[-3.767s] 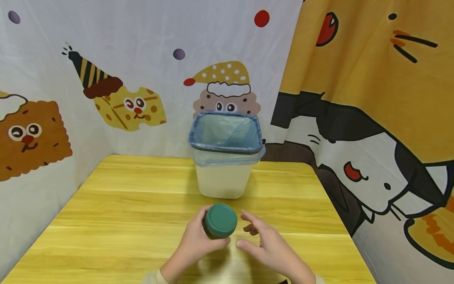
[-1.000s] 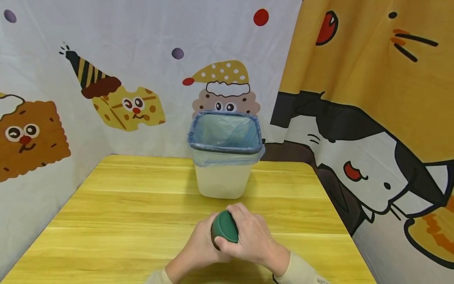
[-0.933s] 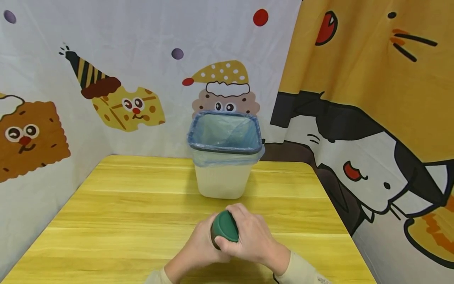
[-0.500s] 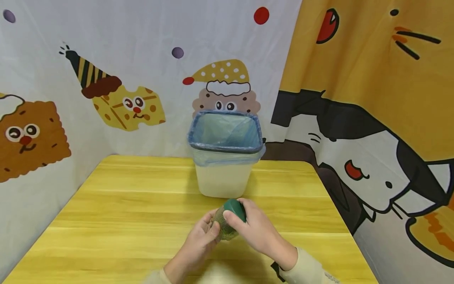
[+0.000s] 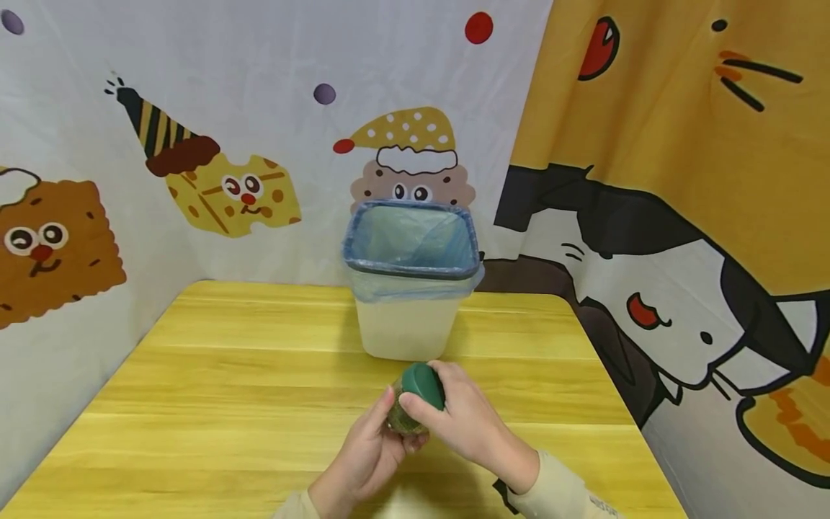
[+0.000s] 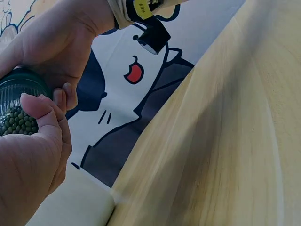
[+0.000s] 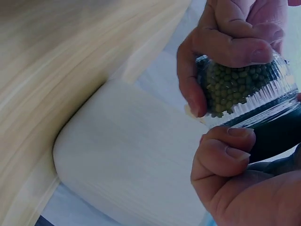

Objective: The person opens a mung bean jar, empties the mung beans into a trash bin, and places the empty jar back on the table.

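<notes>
A clear ribbed jar of small green beans point(image 7: 237, 87) with a dark green lid point(image 5: 423, 384) is held tilted above the table point(image 5: 246, 404), near its front. My left hand point(image 5: 369, 453) holds the jar's body from the left and below, its thumb along the side in the left wrist view and its fingers round the glass in the right wrist view. From the right, my right hand point(image 5: 476, 427) grips the lid between thumb and fingers. The lid sits on the jar. Part of it is hidden by the right hand.
Behind the hands stands a whitish bin point(image 5: 405, 328) lined with a blue plastic bag point(image 5: 363, 281). A printed cartoon curtain point(image 5: 259, 130) hangs along the table's back and sides. A small black device point(image 6: 155, 35) is strapped to the right wrist.
At first my right hand was apart from the lid; it then took hold of it. Since half a second ago, my left fingers have shifted round the jar, which moved slightly left.
</notes>
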Demonstrator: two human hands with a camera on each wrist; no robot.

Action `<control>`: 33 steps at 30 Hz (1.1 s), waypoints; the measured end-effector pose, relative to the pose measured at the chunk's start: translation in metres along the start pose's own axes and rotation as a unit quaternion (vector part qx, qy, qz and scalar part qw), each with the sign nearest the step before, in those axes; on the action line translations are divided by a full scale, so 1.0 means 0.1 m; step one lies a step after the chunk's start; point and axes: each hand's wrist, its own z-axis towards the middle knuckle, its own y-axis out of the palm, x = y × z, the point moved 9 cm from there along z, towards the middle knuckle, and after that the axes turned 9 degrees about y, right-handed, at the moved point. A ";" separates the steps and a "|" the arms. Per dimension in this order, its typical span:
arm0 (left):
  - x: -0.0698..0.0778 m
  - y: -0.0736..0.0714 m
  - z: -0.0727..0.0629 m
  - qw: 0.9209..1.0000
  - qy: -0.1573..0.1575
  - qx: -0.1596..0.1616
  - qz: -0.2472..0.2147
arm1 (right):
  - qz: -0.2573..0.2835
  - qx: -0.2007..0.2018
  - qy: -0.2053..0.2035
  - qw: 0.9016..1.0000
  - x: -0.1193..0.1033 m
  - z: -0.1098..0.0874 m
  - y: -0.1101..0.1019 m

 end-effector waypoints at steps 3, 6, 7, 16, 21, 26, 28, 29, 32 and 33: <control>0.01 -0.01 -0.02 1.000 -0.001 -0.010 -0.009 | -0.002 -0.004 -0.032 0.999 -0.04 0.00 0.02; 0.02 -0.02 -0.02 1.000 -0.007 -0.011 -0.011 | -0.016 -0.010 -0.066 0.998 -0.08 0.00 0.02; 0.02 -0.03 -0.02 1.000 -0.009 -0.009 -0.010 | -0.026 -0.014 -0.073 0.997 -0.09 0.00 0.02; 0.09 -0.13 -0.05 1.000 -0.012 0.013 0.010 | -0.020 -0.088 -0.067 0.994 -0.13 0.00 -0.13; 0.09 -0.10 -0.05 1.000 -0.010 0.010 0.017 | -0.005 -0.109 -0.068 0.992 -0.18 -0.02 -0.19; 0.04 -0.10 -0.06 1.000 -0.024 0.013 0.014 | -0.010 -0.120 -0.054 0.991 -0.17 -0.03 -0.18; 0.04 -0.10 -0.06 0.999 -0.028 0.016 0.016 | -0.009 -0.122 -0.046 0.991 -0.16 -0.03 -0.18; 0.03 -0.10 -0.06 0.999 -0.030 0.017 0.017 | -0.008 -0.124 -0.042 0.991 -0.15 -0.03 -0.18; 0.04 -0.09 -0.06 0.999 -0.028 0.011 0.017 | -0.004 -0.127 -0.035 0.991 -0.14 -0.02 -0.17; 0.04 -0.09 -0.06 0.999 -0.027 0.009 0.015 | -0.003 -0.127 -0.035 0.991 -0.13 -0.02 -0.17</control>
